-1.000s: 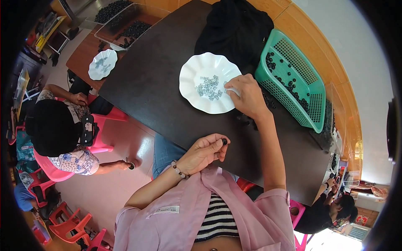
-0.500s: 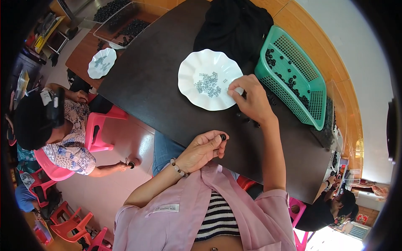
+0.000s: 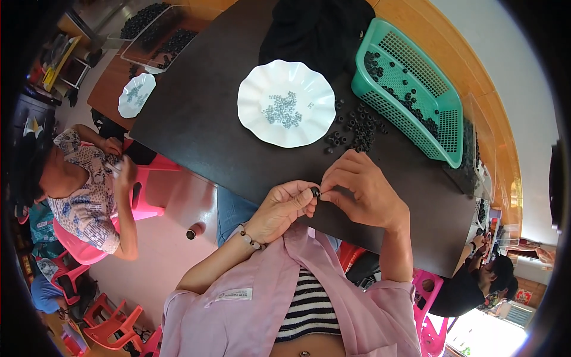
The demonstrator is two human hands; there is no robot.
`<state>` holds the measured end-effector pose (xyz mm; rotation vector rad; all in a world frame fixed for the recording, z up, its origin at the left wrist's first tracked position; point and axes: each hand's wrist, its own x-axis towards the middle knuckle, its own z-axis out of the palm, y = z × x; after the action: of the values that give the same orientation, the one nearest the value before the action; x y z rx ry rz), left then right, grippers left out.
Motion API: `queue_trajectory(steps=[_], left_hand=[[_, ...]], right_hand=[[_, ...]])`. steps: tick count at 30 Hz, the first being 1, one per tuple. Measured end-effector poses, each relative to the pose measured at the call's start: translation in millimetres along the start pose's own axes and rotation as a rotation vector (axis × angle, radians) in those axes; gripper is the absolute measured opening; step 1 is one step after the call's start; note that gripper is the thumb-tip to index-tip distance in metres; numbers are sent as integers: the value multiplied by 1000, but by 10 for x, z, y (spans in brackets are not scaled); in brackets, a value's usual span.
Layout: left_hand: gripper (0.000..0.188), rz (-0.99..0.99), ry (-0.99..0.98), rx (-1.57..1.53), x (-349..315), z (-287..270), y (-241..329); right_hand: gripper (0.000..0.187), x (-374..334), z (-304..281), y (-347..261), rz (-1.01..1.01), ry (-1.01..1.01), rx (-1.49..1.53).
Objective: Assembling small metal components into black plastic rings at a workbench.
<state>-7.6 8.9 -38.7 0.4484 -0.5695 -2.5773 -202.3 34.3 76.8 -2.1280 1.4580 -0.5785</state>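
The left hand [image 3: 285,205] is pinching a small black ring [image 3: 314,191] at its fingertips, just over the near edge of the dark tabletop [image 3: 202,125]. The right hand [image 3: 363,190] is meeting it from the other side, its grip closing on something too tiny to make out. That ring is hanging past the edge, so I'm thinking one slip sends it floorward. Further right, loose black rings [image 3: 357,128] are lying beside the white scalloped plate [image 3: 256,119] of small grey pieces, and the green basket [image 3: 443,113] is sitting near an elbow's sweep.
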Motion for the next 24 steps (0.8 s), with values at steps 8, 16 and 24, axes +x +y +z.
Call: queue_trajectory(steps=[8,16,24], left_hand=[[27,41,38,175,-26,27,-54],[26,3,-5,103,-74,9,-26],[21,-86,37,-48,-35,103,40]], right_hand=[[14,-95,60,-54,44,4,-74],[20,-197,278,36,78,211,110],[14,-384,214,288,260,359,258]])
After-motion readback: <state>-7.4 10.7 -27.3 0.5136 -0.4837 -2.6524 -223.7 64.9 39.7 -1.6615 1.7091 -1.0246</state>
